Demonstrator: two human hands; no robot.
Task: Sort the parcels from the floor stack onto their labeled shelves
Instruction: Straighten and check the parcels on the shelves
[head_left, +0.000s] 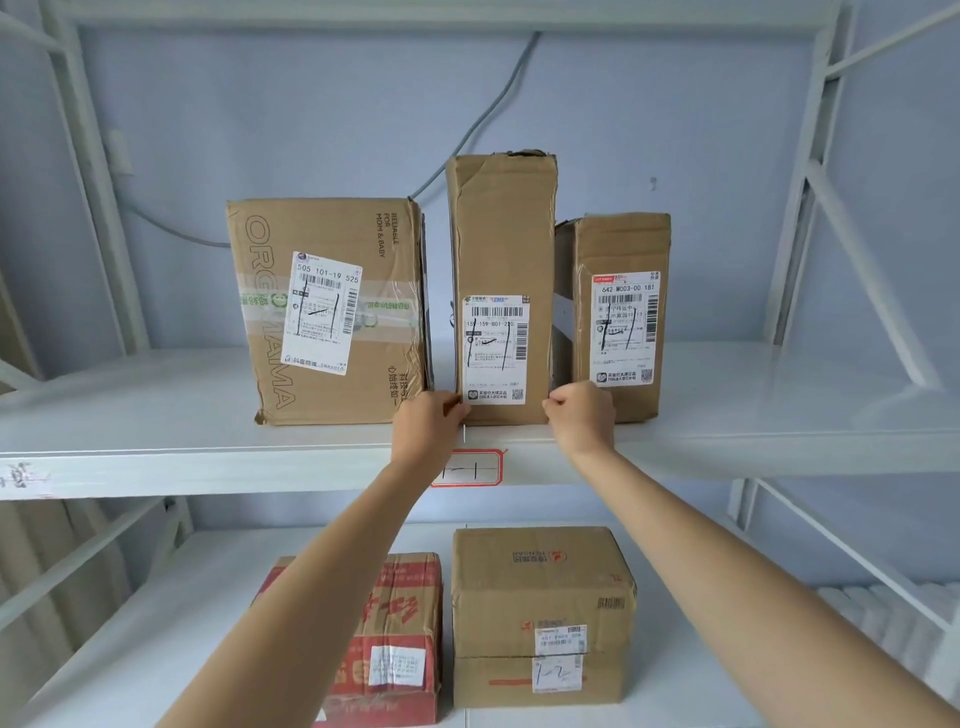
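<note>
The tall parcel (501, 249), creased brown cardboard with a torn top flap and a white barcode label pen-marked "1-1", stands upright on the upper shelf (156, 415), at twelve o'clock from both hands. The left hand (428, 421) and right hand (582, 415) curl fingers round its bottom corners.

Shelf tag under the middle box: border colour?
Red border on a white shelf tag, handwritten "1-1"; head view, partly behind the left arm.
</note>
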